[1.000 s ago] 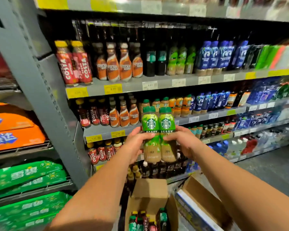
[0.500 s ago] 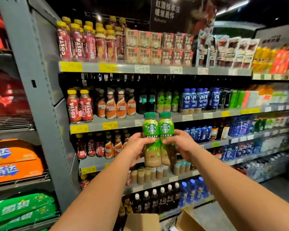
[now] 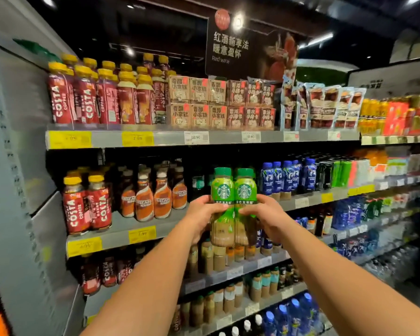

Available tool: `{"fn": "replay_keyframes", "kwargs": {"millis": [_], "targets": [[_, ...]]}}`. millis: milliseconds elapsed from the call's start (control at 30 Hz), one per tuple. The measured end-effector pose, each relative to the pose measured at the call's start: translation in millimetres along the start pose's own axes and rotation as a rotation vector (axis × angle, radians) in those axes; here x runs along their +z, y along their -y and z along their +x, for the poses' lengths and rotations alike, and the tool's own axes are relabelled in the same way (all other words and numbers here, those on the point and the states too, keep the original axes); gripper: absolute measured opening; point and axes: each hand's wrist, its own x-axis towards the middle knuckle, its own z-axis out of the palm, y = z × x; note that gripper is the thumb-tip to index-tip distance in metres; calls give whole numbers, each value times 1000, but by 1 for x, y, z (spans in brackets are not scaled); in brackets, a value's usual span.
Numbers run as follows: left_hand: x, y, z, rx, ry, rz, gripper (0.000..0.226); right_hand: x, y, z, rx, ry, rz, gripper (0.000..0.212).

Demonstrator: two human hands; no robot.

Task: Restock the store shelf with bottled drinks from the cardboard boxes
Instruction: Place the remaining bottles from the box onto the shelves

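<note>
The tall grey metal store shelf (image 3: 170, 138) fills the view, and nearly every board is lined with drinks, so we judge the restocking well along. The cardboard boxes are out of view, so we cannot say how much stock is left.

What remains here is one placement. On the second board from the top (image 3: 121, 229), a dark slot (image 3: 200, 166) sits between the orange-brown glass coffee bottles (image 3: 144, 200) and the blue plastic bottles (image 3: 286, 177). It looks like the likely home for what we carry.

We hold two green-capped, green-labelled plastic coffee bottles (image 3: 222, 190) upright and touching side by side. They are in the air in front of that board's front edge, not yet set down. The left grip (image 3: 201, 215) wraps round the middle of the left one and the right grip (image 3: 264, 214) round the right one, fingers curled on the labels.

Red plastic coffee bottles with yellow caps (image 3: 86, 204) stand at the board's left end. Yellow price tags (image 3: 142, 234) and white ones run along the front edges. Overhead the ceiling is dark with small lights, and a black hanging wine sign (image 3: 230, 49) shows above the top board.
</note>
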Motion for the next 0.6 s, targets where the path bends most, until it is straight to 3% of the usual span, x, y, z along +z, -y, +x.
{"fn": "replay_keyframes", "kwargs": {"millis": [300, 433, 600], "targets": [[17, 2, 75, 79, -8, 61, 32, -26, -2, 71, -45, -36, 23, 35], [30, 12, 111, 75, -42, 78, 42, -44, -14, 113, -44, 0, 9, 34], [54, 24, 160, 89, -125, 66, 38, -71, -28, 177, -23, 57, -10, 39]]}}
